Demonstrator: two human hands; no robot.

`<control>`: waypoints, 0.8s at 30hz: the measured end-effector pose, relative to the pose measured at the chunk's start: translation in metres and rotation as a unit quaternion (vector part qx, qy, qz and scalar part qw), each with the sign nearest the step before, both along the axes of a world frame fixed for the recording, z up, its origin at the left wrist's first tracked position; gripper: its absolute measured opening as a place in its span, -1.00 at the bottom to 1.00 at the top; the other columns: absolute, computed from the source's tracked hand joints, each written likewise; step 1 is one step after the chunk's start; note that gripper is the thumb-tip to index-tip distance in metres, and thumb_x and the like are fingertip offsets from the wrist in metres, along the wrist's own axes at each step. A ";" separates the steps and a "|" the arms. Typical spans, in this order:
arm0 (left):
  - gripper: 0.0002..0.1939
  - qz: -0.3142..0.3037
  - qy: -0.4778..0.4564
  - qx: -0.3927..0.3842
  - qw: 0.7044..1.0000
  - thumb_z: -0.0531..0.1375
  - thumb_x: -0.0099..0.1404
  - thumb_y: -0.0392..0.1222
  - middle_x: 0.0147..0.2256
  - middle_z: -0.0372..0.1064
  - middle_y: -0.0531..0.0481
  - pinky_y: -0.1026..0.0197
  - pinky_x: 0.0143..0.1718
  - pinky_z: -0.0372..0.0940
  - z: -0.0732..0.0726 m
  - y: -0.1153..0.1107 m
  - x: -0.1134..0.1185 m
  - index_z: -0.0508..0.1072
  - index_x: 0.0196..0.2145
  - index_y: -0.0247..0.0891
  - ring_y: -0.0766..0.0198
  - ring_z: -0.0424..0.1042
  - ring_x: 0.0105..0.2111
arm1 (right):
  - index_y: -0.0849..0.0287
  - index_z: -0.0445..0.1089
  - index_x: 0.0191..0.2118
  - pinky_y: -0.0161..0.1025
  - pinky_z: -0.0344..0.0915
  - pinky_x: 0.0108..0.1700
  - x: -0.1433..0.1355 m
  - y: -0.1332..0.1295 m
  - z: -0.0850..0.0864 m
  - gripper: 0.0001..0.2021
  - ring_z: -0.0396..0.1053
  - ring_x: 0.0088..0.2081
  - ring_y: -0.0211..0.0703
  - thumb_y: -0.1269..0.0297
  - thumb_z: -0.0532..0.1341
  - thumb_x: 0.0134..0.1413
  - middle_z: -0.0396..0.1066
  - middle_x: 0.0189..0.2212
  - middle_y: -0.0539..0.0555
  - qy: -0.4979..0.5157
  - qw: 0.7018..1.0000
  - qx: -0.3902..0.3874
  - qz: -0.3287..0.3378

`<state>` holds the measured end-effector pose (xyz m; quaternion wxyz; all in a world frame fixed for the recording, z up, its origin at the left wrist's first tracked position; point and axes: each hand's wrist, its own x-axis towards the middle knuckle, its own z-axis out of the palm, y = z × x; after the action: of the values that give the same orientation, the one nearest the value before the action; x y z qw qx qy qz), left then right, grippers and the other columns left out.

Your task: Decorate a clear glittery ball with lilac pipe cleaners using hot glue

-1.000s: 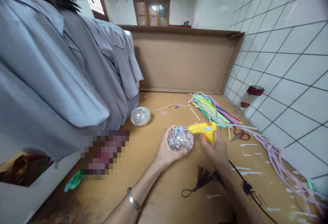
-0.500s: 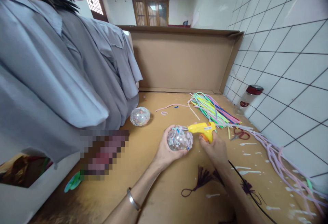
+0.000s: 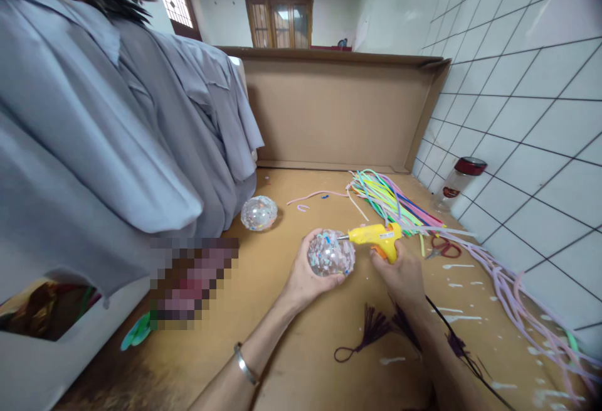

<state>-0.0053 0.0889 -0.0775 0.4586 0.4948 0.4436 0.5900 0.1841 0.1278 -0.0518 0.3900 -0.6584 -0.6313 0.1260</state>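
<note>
My left hand (image 3: 305, 277) cups a clear ball filled with coloured flakes (image 3: 330, 254) just above the brown table (image 3: 301, 348). My right hand (image 3: 402, 273) grips a yellow glue gun (image 3: 377, 236) by its orange handle, and the gun's nozzle touches the top right of the ball. A black cord (image 3: 451, 336) runs from the gun back along my right forearm. A second clear ball (image 3: 258, 213) lies on the table to the left, beside hanging grey cloth.
Grey shirts (image 3: 117, 135) hang at the left over the table edge. A bundle of coloured strips (image 3: 390, 201), red scissors (image 3: 442, 248) and a red-lidded jar (image 3: 458, 182) lie by the tiled wall. Dark tassels (image 3: 371, 329) lie near my arms. A cardboard wall (image 3: 329, 110) closes the back.
The glue gun and my right hand have shifted slightly to the right; the ball stays in my left hand in about the same place.
</note>
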 end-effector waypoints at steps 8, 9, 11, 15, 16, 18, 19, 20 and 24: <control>0.00 0.002 0.010 0.004 1.000 0.46 -0.25 -0.19 0.12 0.27 -0.20 -0.08 0.20 0.20 -0.003 0.001 0.000 0.12 0.15 -0.20 -0.05 0.34 0.11 | 0.03 0.15 -0.51 -0.21 0.11 -0.46 -0.004 -0.002 0.002 -0.73 0.25 -0.54 -0.08 -0.06 0.11 -0.21 0.29 -0.64 0.04 0.021 1.000 -0.015 0.009; 0.00 0.002 0.010 0.005 1.000 0.46 -0.25 -0.19 0.12 0.28 -0.20 -0.08 0.21 0.20 -0.003 0.001 0.000 0.12 0.15 -0.20 -0.06 0.34 0.11 | 0.03 0.14 -0.51 -0.21 0.11 -0.46 -0.005 -0.003 0.003 -0.72 0.26 -0.54 -0.08 -0.06 0.10 -0.22 0.29 -0.64 0.04 0.021 1.000 -0.016 0.008; 0.00 0.000 0.009 0.008 1.000 0.46 -0.24 -0.20 0.13 0.28 -0.20 -0.08 0.20 0.20 -0.005 0.002 0.000 0.13 0.15 -0.20 -0.06 0.34 0.12 | 0.02 0.13 -0.52 -0.20 0.11 -0.45 -0.006 -0.003 0.004 -0.72 0.25 -0.54 -0.07 -0.08 0.09 -0.23 0.29 -0.64 0.04 0.019 1.000 -0.010 0.007; 0.00 -0.005 0.004 0.008 1.000 0.46 -0.24 -0.20 0.12 0.29 -0.20 -0.08 0.19 0.23 -0.005 0.002 0.000 0.13 0.15 -0.19 -0.05 0.35 0.11 | 0.02 0.13 -0.52 -0.22 0.11 -0.47 -0.007 -0.003 0.002 -0.70 0.25 -0.56 -0.10 -0.10 0.10 -0.23 0.29 -0.66 0.02 0.027 1.000 0.007 0.015; 0.00 -0.006 0.002 0.007 1.000 0.46 -0.24 -0.21 0.12 0.29 -0.20 -0.08 0.19 0.23 -0.005 0.002 0.001 0.13 0.15 -0.19 -0.05 0.35 0.11 | 0.02 0.13 -0.52 -0.22 0.11 -0.47 -0.007 -0.003 0.001 -0.70 0.25 -0.57 -0.11 -0.10 0.10 -0.22 0.29 -0.66 0.02 0.029 0.999 0.010 0.018; 0.00 -0.005 0.000 0.005 1.000 0.46 -0.25 -0.21 0.13 0.29 -0.20 -0.08 0.19 0.22 -0.004 0.002 0.001 0.12 0.15 -0.19 -0.05 0.35 0.11 | 0.03 0.13 -0.51 -0.23 0.11 -0.48 -0.007 -0.003 -0.001 -0.70 0.26 -0.57 -0.11 -0.09 0.10 -0.20 0.30 -0.66 0.02 0.026 0.999 0.014 0.022; 0.00 -0.003 0.000 0.004 1.000 0.46 -0.25 -0.21 0.13 0.28 -0.20 -0.09 0.19 0.22 -0.004 0.002 0.001 0.12 0.15 -0.19 -0.05 0.35 0.11 | 0.03 0.14 -0.51 -0.23 0.11 -0.48 -0.007 -0.002 -0.002 -0.70 0.26 -0.57 -0.10 -0.09 0.10 -0.19 0.30 -0.66 0.01 0.021 0.999 0.018 0.021; 0.01 0.000 0.000 0.003 1.000 0.46 -0.25 -0.22 0.13 0.28 -0.20 -0.09 0.20 0.22 -0.004 0.002 0.001 0.13 0.15 -0.20 -0.05 0.35 0.11 | 0.03 0.14 -0.51 -0.23 0.11 -0.48 -0.006 -0.002 -0.003 -0.70 0.26 -0.57 -0.10 -0.09 0.10 -0.18 0.29 -0.67 0.01 0.016 0.999 0.024 0.019; -0.01 0.008 0.009 0.012 1.000 0.46 -0.24 -0.22 0.12 0.28 -0.20 -0.09 0.21 0.20 -0.004 0.001 0.001 0.14 0.15 -0.20 -0.06 0.34 0.12 | 0.05 0.18 -0.47 -0.21 0.12 -0.47 -0.004 0.000 -0.007 -0.70 0.28 -0.56 -0.07 -0.08 0.10 -0.15 0.32 -0.65 0.03 -0.009 0.999 0.029 0.020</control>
<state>-0.0043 0.0900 -0.0815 0.4436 0.5019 0.4449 0.5944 0.1800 0.1275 -0.0587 0.4008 -0.6353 -0.6511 0.1090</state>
